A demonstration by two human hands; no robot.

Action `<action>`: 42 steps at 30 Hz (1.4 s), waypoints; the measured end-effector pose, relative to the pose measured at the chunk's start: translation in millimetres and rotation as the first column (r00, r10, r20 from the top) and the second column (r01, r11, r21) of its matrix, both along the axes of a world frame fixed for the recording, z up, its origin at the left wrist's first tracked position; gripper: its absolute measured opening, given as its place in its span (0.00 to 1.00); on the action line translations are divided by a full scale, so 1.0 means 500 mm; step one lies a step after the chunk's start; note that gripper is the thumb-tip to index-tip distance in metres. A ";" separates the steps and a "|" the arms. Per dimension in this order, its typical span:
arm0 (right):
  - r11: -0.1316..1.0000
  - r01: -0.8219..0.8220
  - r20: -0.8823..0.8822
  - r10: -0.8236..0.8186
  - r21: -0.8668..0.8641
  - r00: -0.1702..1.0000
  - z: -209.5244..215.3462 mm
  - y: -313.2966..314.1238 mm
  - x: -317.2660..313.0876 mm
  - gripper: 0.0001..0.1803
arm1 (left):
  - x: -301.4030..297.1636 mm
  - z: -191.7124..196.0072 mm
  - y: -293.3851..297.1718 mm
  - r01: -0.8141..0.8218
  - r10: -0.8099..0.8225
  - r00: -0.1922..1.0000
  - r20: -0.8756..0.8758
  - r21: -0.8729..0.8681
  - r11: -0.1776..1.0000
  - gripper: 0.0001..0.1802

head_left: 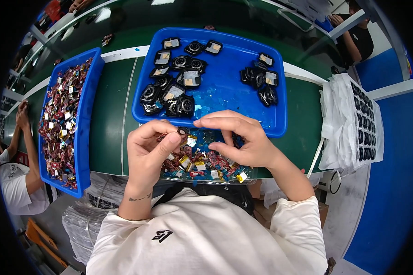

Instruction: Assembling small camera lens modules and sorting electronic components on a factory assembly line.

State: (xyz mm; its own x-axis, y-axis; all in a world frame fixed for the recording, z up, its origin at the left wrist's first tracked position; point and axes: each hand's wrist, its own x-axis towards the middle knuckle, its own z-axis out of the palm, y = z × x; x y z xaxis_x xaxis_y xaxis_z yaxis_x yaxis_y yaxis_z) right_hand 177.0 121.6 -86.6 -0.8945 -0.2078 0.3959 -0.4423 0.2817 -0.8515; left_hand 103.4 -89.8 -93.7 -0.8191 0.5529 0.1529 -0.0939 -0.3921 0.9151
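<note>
My left hand (150, 143) is closed, thumb against fingers, on a small red circuit board (161, 137) with a round dark part (183, 131) at its end. To its right, my right hand (244, 140) has its index finger and thumb stretched apart. Something dark shows beside its palm, and I cannot tell whether the hand touches it. Below both hands lies a clear tray (250, 181) heaped with red boards, silver-and-yellow battery cells and blue film bits. Just beyond them is a large blue tray (215, 35) with black watch cases in groups at its left and right.
A long blue bin (85, 160) full of small boards and cells stands at left. Stacked white trays (342, 123) with black parts are at right. A green conveyor (128, 23) runs behind. Another person's forearms (25, 133) are at far left; another person (359, 39) sits far right.
</note>
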 end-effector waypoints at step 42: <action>0.584 0.129 -0.049 -0.151 0.801 0.987 0.016 0.019 -0.317 0.25 | -0.025 0.005 0.016 0.223 -0.216 0.974 0.063 -0.142 0.964 0.04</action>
